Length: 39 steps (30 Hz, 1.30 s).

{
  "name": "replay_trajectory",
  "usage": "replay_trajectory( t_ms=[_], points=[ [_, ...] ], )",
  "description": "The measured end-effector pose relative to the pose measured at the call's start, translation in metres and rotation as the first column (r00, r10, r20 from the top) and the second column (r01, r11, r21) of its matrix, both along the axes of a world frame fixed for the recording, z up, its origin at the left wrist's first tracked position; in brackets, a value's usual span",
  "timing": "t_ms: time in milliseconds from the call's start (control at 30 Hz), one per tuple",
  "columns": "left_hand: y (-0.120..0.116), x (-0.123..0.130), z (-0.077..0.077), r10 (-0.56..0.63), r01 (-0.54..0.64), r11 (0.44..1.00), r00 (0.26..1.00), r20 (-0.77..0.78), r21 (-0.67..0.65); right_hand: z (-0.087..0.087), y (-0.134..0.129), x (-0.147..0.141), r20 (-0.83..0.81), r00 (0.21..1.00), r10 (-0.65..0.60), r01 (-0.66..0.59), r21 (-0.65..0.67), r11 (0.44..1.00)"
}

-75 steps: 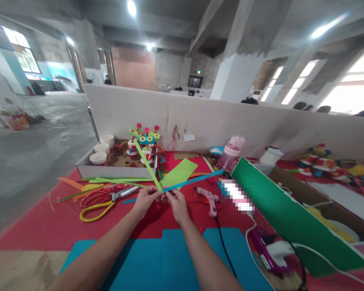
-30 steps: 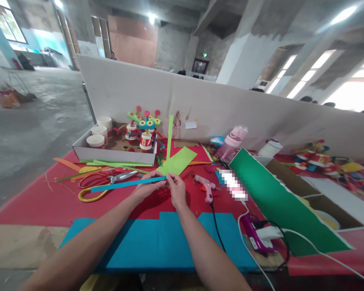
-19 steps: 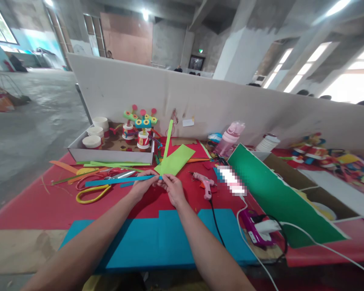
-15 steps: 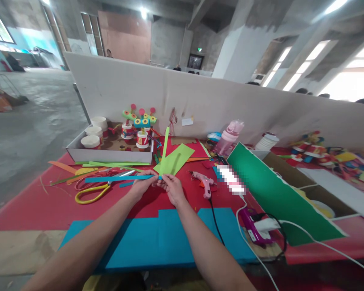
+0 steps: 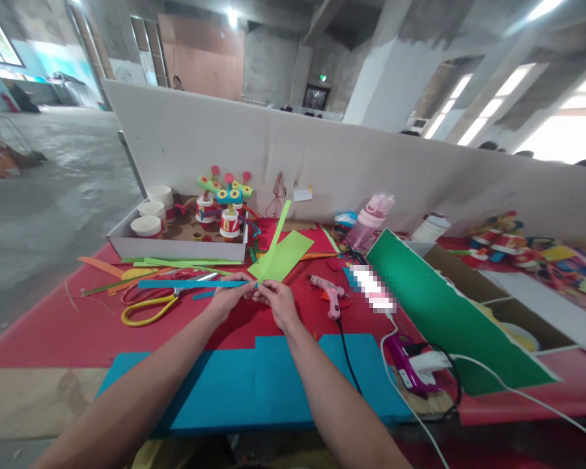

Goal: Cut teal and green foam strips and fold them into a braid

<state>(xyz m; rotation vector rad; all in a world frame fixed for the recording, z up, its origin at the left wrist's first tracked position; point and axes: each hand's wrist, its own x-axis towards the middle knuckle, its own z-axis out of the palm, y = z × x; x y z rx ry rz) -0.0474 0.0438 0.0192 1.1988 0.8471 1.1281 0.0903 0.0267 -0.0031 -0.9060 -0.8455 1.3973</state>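
My left hand (image 5: 232, 295) pinches a long blue paper strip (image 5: 190, 284) that stretches out to the left. Close against it, my right hand (image 5: 277, 301) is closed at the point where the blue strip meets a light green paper strip (image 5: 277, 241). The green strip slants up and away from the fingertips. Behind the hands lies a wider light green paper sheet (image 5: 290, 253). Scissors with yellow handles (image 5: 149, 311) rest to the left of my left hand. A pink glue gun (image 5: 329, 294) lies right of my right hand.
At the back left, a cardboard box (image 5: 176, 249) holds white paper cups (image 5: 146, 227) and cup figures (image 5: 230, 221). Blue sheets (image 5: 224, 391) lie in front. On the right are a purple power strip (image 5: 410, 371), cables, a green board (image 5: 449, 312) and a pink bottle (image 5: 371, 218).
The upright green strip has tilted to the right. My hands stay together in nearly the same place, still holding the strips.
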Motion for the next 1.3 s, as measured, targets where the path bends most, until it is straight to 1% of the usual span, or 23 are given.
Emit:
replay_trajectory(
  t_ms=[167,267,333,467,633,733,800,933,1033,1100,1167,1233,1300],
  points=[
    [0.0012,-0.0004,0.0001,0.010,-0.007,0.999,0.997,-0.076,0.043,-0.0002,0.0004,0.0001,0.004,1.000,0.005,-0.005,0.001,1.000],
    [0.0020,-0.0005,-0.0001,0.047,-0.040,0.997,0.994,-0.103,0.071,-0.0014,0.0009,0.0000,0.029,1.000,0.011,-0.012,0.009,1.000],
    [0.0027,-0.0004,-0.0013,0.064,-0.058,0.996,0.994,-0.094,0.068,-0.0024,0.0012,0.0002,0.044,0.999,0.003,-0.004,0.004,1.000],
    [0.0026,0.0003,-0.0028,0.042,-0.041,0.998,0.998,-0.049,0.037,-0.0028,0.0009,0.0012,0.023,1.000,0.004,-0.004,-0.015,1.000],
    [0.0022,-0.0007,-0.0016,0.052,-0.050,0.998,0.996,-0.067,0.030,-0.0005,-0.0003,0.0008,-0.017,1.000,0.010,-0.010,-0.031,0.999],
    [0.0040,-0.0028,-0.0017,0.033,-0.030,0.999,0.997,-0.073,0.045,0.0006,-0.0011,0.0000,-0.015,1.000,0.013,-0.014,-0.025,1.000],
    [0.0053,-0.0036,-0.0023,0.012,-0.009,0.999,0.997,-0.071,0.041,0.0009,-0.0012,-0.0005,-0.036,0.999,-0.006,0.005,-0.028,1.000],
    [0.0063,-0.0018,-0.0041,-0.040,0.042,0.999,0.997,-0.072,0.030,0.0002,0.0001,-0.0015,-0.114,0.988,-0.100,0.097,-0.031,0.995],
    [0.0057,0.0000,-0.0054,0.011,-0.005,0.999,0.989,-0.148,0.043,-0.0010,0.0007,-0.0025,-0.110,0.988,-0.111,0.111,-0.010,0.994],
    [0.0053,-0.0001,-0.0058,0.050,-0.042,0.998,0.980,-0.193,0.048,-0.0013,0.0005,-0.0031,-0.087,0.991,-0.105,0.105,0.000,0.994],
    [0.0053,-0.0011,-0.0056,0.066,-0.054,0.997,0.970,-0.233,0.056,-0.0009,-0.0001,-0.0032,-0.055,0.993,-0.106,0.106,0.004,0.994],
    [0.0057,-0.0020,-0.0050,0.102,-0.075,0.991,0.959,-0.264,0.108,-0.0001,-0.0007,-0.0029,-0.029,0.994,-0.102,0.103,0.010,0.995],
    [0.0062,-0.0017,-0.0045,0.134,-0.091,0.981,0.958,-0.253,0.172,0.0006,-0.0009,-0.0027,-0.017,0.996,-0.089,0.089,0.022,0.996]
  ],
)
